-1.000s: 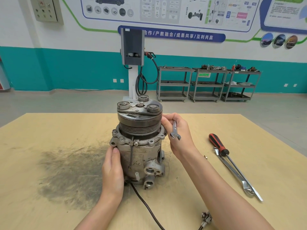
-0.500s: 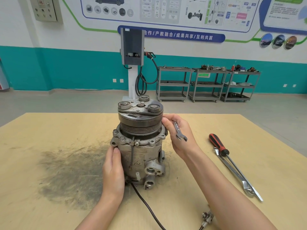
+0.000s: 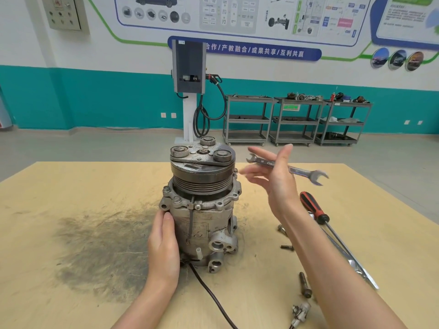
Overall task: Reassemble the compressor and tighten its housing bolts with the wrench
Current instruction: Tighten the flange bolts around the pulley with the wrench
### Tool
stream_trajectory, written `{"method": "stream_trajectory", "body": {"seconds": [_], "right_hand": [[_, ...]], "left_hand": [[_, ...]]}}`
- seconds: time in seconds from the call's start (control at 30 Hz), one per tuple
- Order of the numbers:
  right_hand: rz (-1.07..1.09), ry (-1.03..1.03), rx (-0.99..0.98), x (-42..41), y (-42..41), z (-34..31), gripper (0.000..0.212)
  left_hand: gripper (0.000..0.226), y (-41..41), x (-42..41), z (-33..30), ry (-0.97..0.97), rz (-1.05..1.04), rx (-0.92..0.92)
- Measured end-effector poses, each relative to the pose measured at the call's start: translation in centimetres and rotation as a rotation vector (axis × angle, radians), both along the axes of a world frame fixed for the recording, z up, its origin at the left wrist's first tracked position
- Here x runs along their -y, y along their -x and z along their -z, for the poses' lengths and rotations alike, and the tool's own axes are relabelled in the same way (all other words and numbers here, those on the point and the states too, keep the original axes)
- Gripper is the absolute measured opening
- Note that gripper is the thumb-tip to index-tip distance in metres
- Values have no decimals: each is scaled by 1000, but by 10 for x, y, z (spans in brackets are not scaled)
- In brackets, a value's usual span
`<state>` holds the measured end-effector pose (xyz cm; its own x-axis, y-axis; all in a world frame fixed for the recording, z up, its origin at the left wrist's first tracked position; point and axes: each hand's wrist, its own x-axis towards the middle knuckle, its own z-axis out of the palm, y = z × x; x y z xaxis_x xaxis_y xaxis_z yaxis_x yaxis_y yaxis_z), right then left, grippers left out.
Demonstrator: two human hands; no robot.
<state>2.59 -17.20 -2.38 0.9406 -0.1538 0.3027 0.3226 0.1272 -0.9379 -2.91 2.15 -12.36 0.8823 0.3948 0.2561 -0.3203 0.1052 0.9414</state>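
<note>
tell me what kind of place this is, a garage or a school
Most likely an automotive training workshop, closer to a school than a working garage. Car-system diagram posters line the wall, a charging station stands on the floor, and metal carts hold spare parts behind the wooden table with the compressor.

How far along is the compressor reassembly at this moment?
Looks done: compressor stands assembled, some flange bolts seated. In hand: right hand holds the wrench clear of it; left hand steadies the housing. Left: loose bolts lie on the table, so tightening is unfinished.

Bare forearms, ungloved hands (image 3: 164,243)
</note>
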Motion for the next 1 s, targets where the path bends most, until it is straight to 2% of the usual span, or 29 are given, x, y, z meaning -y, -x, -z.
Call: {"method": "stream_trajectory", "body": {"seconds": [0.13, 0.23, 0.33, 0.47, 0.77, 0.93, 1.0], "right_hand": [[56, -32, -58, 7, -6, -12, 81], [55, -57, -154, 8, -15, -25, 65], [-29, -48, -277, 6, -21, -31, 53], [-103, -47, -382, 2, -30, -32, 49], [-300, -118, -589, 0, -51, -34, 41], [-335, -255, -636, 1, -54, -24, 37], [-322, -251, -588, 2, -53, -23, 36]], "left_hand": [[28, 0, -1, 0, -5, 7, -8], [27, -2, 0, 1, -7, 6, -19], [26, -4, -2, 4, -1, 22, -17], [42, -4, -4, 5, 3, 31, -47], [49, -1, -3, 4, 48, 37, -125], [72, 8, -2, -6, 81, 108, -54], [95, 11, -1, -8, 64, 153, 11]]}}
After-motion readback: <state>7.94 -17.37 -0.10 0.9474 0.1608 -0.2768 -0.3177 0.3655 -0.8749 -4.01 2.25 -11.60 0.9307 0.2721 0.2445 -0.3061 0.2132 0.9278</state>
